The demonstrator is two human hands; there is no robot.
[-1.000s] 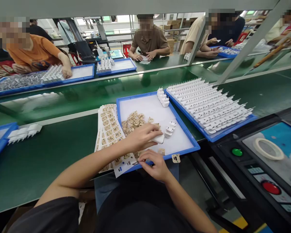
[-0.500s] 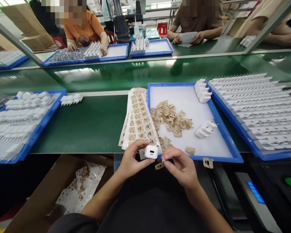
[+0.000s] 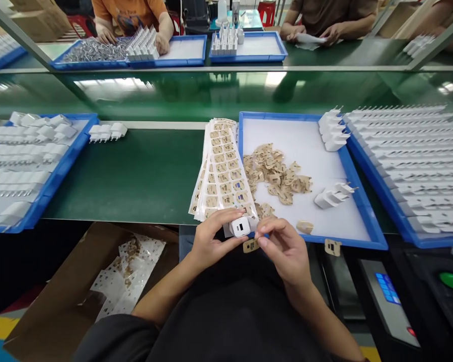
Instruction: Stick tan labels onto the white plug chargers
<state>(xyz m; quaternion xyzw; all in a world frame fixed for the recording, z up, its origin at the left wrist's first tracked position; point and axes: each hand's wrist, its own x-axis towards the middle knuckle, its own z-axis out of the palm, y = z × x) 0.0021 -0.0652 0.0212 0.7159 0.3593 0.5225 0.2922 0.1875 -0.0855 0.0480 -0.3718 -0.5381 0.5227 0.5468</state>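
Between the thumb and fingers of my left hand [image 3: 211, 241] is a white USB charger [image 3: 240, 227], its face with the port openings turned up toward me. My right hand [image 3: 287, 247], close beside it, pinches a small tan sticker [image 3: 250, 246] with cut-outs by its edge. The sticker hangs just below and right of the charger, apart from it. Behind my hands lies a fanned stack of sticker sheets [image 3: 222, 171]. Right of the sheets, a blue-rimmed tray [image 3: 366, 242] holds a heap of loose tan pieces [image 3: 274, 173] and several white chargers [image 3: 332, 195].
Trays of white chargers stand at left [image 3: 41, 208] and right [image 3: 400, 176]. Another tan sticker [image 3: 332, 247] clings to the middle tray's front edge. A cardboard box [image 3: 68, 281] with waste sheets sits below left. Across the bench, co-workers' hands [image 3: 162, 42] work at other trays.
The charger in my left hand has turned, so its port openings now stand more upright. My right hand still pinches the sticker. The camera view has tilted down.
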